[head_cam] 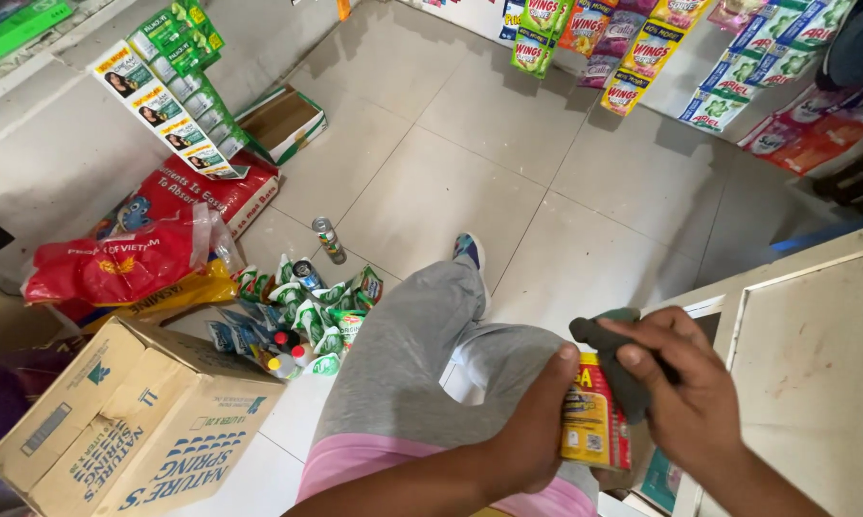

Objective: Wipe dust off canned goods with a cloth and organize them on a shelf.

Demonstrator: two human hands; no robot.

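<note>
You are wiping a packet with a cloth.
Your left hand (532, 421) is gripping the red-and-yellow packet (592, 416) above your lap, fingers closed round it, while your right hand (685, 388) is pressing a dark grey cloth (615, 359) against its top, fingers curled shut.

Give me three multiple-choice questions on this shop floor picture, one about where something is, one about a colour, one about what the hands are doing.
1. Where is the cardboard box?
A. bottom left on the floor
B. on the counter
C. hanging on the wall

2. What colour is the cloth?
A. white
B. dark grey-green
C. orange

3. What does the left hand do?
A. rests empty
B. grips the red and yellow packet
C. lifts a bottle

Answers: 1 A, it sits beside the knee. 2 B, the right hand presses it on the packet. 3 B, fingers wrap it.
</note>
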